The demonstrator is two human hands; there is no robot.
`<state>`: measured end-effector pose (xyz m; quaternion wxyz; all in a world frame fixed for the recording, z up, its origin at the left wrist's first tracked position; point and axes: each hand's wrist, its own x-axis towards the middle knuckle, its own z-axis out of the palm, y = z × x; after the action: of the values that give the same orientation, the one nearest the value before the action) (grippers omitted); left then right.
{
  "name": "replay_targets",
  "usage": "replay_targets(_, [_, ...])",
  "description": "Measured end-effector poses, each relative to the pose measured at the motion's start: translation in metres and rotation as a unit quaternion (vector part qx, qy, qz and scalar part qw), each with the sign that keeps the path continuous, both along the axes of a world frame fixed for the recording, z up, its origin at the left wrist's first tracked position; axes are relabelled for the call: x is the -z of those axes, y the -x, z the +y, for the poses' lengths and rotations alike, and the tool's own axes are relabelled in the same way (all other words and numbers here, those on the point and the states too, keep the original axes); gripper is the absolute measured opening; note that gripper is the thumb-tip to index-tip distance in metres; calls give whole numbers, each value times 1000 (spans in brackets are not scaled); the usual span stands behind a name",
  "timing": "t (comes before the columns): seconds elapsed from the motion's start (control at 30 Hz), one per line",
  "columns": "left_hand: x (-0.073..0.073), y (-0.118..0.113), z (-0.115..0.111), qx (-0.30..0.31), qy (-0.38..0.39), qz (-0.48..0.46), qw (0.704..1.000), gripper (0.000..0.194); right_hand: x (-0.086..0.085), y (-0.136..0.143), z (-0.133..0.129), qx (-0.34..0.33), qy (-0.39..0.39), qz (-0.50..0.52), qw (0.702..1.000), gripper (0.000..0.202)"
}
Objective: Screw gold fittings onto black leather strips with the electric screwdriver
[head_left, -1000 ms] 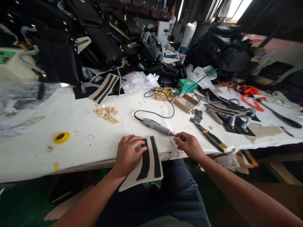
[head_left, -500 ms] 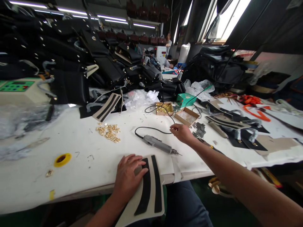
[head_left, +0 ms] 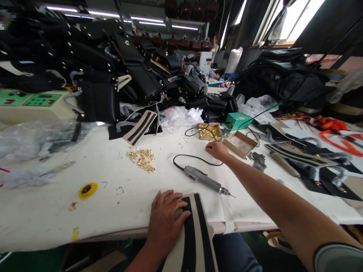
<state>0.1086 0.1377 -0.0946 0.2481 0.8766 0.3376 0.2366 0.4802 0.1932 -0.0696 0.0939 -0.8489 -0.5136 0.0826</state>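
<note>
My left hand (head_left: 168,215) lies palm down on a beige bag panel (head_left: 200,226) with two black stripes, fingers spread over its upper left part. The panel overlaps the table's front edge. Farther forward, my right hand (head_left: 217,150) is low over the tabletop with its fingers drawn together; whatever they may hold is hidden. It is just in front of a cardboard box of small gold pieces (head_left: 210,131) and left of a shallow cardboard box (head_left: 241,144). A grey electric screwdriver (head_left: 202,178) lies between my hands, its black cord looping behind it.
Gold clasps (head_left: 144,159) are heaped on the white table (head_left: 113,215). A yellow tape roll (head_left: 88,190) lies left. Grey metal plates (head_left: 257,160) and another striped panel (head_left: 303,155) lie right. Black bags (head_left: 98,100) are piled behind, near a green box (head_left: 238,121).
My right hand has moved forward, closer to the boxes. My left hand stays on the panel. The whole view has shifted, with the table contents appearing farther right.
</note>
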Motion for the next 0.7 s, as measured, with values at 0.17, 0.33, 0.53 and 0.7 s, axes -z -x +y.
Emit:
replay_targets(0.17, [-2, 0, 0, 2, -2, 2, 1000, 15, -1, 1, 2, -18, 15, -30, 999, 25])
replay_targets(0.33, [-2, 0, -1, 4, -3, 16, 1000, 12, -3, 0, 0, -11, 16, -29, 999, 24])
replay_targets(0.53, [-2, 0, -1, 7, -5, 11, 1000, 13, -21, -8, -35, 21, -21, -17, 999, 27])
replay_targets(0.7, [-2, -1, 1, 11, -3, 8, 1000, 12, -21, -13, -112, 67, -14, -28, 997, 29])
